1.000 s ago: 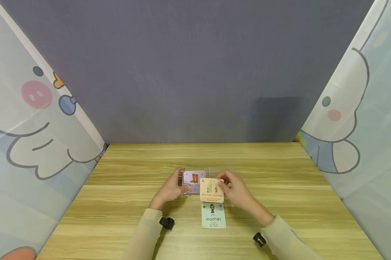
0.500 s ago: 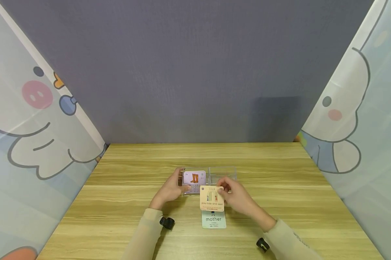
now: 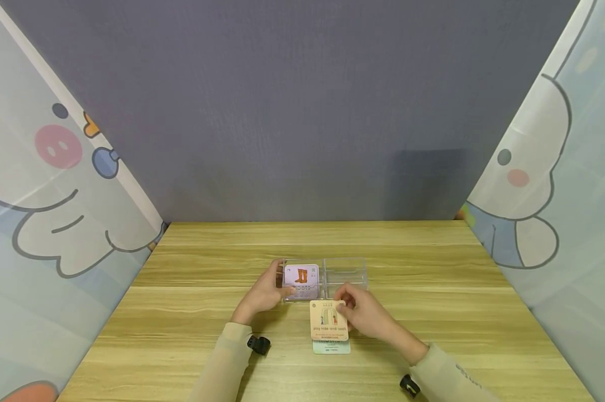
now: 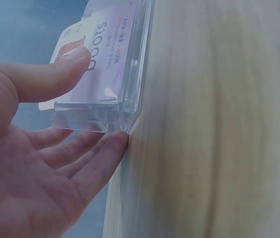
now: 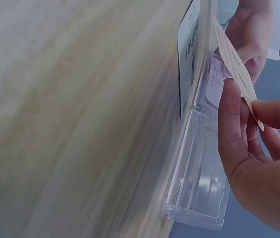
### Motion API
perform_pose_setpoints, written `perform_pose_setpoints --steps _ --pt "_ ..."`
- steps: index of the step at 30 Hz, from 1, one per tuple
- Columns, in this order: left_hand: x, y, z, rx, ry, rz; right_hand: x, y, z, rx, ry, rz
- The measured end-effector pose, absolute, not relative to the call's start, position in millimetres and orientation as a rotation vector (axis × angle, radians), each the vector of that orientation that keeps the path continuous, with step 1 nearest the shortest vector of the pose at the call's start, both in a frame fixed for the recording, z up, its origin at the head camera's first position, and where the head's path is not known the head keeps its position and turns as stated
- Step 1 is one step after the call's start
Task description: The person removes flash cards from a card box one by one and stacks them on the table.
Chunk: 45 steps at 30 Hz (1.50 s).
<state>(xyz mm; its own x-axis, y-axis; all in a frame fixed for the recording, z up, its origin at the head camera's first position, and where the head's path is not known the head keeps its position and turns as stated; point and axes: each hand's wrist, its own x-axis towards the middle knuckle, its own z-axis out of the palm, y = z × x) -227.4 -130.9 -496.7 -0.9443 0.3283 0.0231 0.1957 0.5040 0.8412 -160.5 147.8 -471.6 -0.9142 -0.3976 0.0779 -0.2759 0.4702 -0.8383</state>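
My right hand (image 3: 365, 312) pinches the upper right corner of a cream flashcard (image 3: 329, 320) reading "play hide-and-seek". In the right wrist view this card (image 5: 236, 64) is seen nearly edge-on, raised above the table. Beneath it, a pale green "mother" flashcard (image 3: 331, 348) lies on the table, mostly covered in the head view. A clear plastic box (image 3: 346, 263) with two compartments stands behind. My left hand (image 3: 263, 290) grips its left end, thumb over the purple "boots" flashcard (image 4: 111, 54) and fingers along the side wall (image 4: 80, 119). The box's right compartment (image 5: 199, 168) holds no cards.
The wood-grain table (image 3: 222, 245) runs back to a grey panel (image 3: 302, 139). Cartoon-printed curtains (image 3: 61, 195) hang at both sides. A black wrist camera (image 3: 258, 344) sits at my left sleeve and another wrist camera (image 3: 409, 385) at my right.
My right hand has brought the "play hide-and-seek" card from the box's front edge toward me, over the "mother" card, covering most of it. My left hand has stayed on the box.
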Motion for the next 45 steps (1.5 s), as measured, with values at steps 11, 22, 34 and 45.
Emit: perform_pose_setpoints --steps 11,22,34,45 --pt "-226.2 -130.9 -495.4 0.452 2.575 1.441 -156.8 146.6 -476.5 -0.598 2.600 -1.359" --pt "-226.9 -130.7 -496.0 0.463 2.583 1.443 -156.0 146.2 -479.4 -0.725 2.822 -1.018" --pt "-226.4 -130.6 -496.8 0.466 2.591 1.437 -156.9 142.9 -481.8 -0.847 2.926 -0.716" --pt "-226.2 -130.3 -495.5 0.431 2.606 1.410 -159.4 138.2 -482.6 -0.935 2.952 -0.589"
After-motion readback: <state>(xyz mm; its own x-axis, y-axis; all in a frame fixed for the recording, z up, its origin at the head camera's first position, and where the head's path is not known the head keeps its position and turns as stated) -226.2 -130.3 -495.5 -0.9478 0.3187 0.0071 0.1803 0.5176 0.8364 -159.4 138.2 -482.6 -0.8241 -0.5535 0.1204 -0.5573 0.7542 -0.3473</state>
